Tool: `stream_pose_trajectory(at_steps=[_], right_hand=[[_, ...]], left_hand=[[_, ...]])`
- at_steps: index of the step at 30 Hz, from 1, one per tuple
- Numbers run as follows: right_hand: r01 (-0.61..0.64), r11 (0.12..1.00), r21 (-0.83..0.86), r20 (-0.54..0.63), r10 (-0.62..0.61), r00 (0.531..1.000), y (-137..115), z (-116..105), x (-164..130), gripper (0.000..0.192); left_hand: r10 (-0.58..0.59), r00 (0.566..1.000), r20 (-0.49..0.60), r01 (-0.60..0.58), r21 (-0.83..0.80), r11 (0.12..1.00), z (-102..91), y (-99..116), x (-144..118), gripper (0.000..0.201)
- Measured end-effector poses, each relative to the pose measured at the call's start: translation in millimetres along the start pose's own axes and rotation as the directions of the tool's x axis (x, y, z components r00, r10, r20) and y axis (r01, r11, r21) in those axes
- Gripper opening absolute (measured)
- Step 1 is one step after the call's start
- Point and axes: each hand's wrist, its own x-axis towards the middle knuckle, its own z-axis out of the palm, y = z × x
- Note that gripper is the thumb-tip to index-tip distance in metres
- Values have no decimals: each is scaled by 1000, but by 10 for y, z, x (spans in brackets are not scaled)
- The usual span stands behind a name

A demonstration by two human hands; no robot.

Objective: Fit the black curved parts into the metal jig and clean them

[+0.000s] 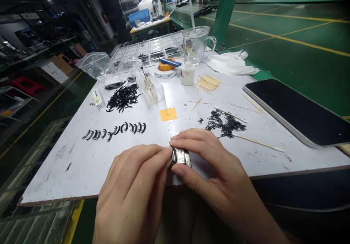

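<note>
Near the table's front edge, a small shiny metal block [180, 156] with a dark left side sits in my right hand [213, 171], between the thumb and the fingers. My left hand [136, 178] meets the block's left edge, fingertips pressed together; anything inside that pinch is hidden. Beyond my left hand lies a crooked row of small black curved pieces [117, 130], with a heap of similar black pieces [123, 97] behind it. Past my right hand spreads a pile of tiny black rings or loops [225, 123]. A yellow square [168, 114] lies straight ahead of the block.
A large phone [298, 109] lies at the right, near cotton swabs [258, 142] and toothpicks [209, 83]. Behind stand a small bottle with a brush [150, 89], a white bottle [187, 73], tape rolls [166, 70], a glass mug [197, 45] and a compartment tray [147, 50].
</note>
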Motion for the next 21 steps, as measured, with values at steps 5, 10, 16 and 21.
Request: stream_pose_trajectory(at_steps=[5,10,16,21], right_hand=[[-10,1000,4,-1,10,1000,-17,8,5,22],[-5,1000,3,-3,5,1000,-7,12,12,24],[-4,1000,5,-1,4,1000,-3,7,2,23],[-9,1000,3,2,9,1000,-4,1,1,23]], left_hand=[[-149,987,57,154,-113,982,-4,7,-19,22],[-157,986,60,166,-195,967,2,-21,29,17],[-213,975,56,220,-220,950,-5,22,8,17],[-225,972,64,233,-195,953,-1,51,-1,16]])
